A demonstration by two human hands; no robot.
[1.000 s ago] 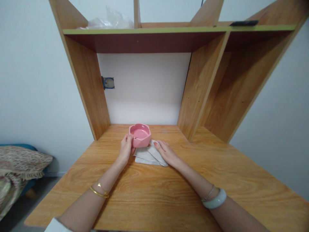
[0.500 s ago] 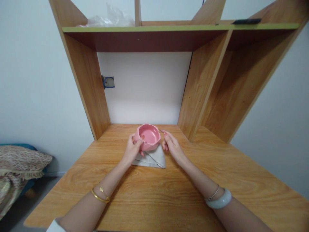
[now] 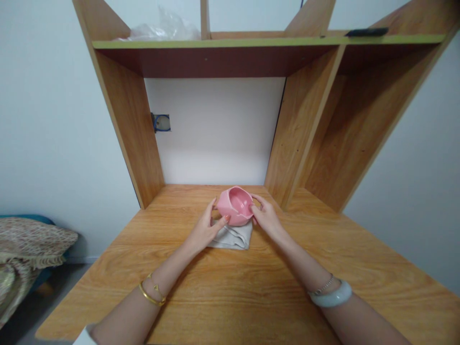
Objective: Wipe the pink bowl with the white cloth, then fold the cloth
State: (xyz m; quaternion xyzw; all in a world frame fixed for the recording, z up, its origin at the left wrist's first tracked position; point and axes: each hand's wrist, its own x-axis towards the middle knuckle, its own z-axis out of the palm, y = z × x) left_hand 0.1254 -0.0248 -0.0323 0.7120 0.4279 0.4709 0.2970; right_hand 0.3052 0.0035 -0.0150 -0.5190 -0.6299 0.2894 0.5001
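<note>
Left of both hands: a gold bangle (image 3: pixel 149 298) sits on the left forearm, above the desk (image 3: pixel 215 306). If the forearm drops, the metal could scrape the wood.

Left hand (image 3: pixel 206 226): it cups the near left side of the bowl (image 3: pixel 227 206). The thumb presses the lower wall; the fingers reach behind the left side, partly hidden. Contact there appears light. The wall looks smooth and glossy, so the bowl could slide off the thumb if the right side is moved first.

Between the hands: the bowl is tilted, its notched opening turned toward the right hand. The cloth (image 3: pixel 233 237) lies creased on the desk, under the bowl and beside the left thumb. Whether bowl and cloth touch is not clear. A loose fold could catch under the base and cause the bowl to rock if it is lowered.

Right hand (image 3: pixel 266 218): it pinches the right rim, thumb inside, fingers outside. The hold is narrow; twisting could shift the load onto the rim. A slip could drop the bowl on the desk and chip it.

Right of both hands: a pale bangle (image 3: pixel 332 298) circles the right forearm. It could knock the desk if the arm lowers.
</note>
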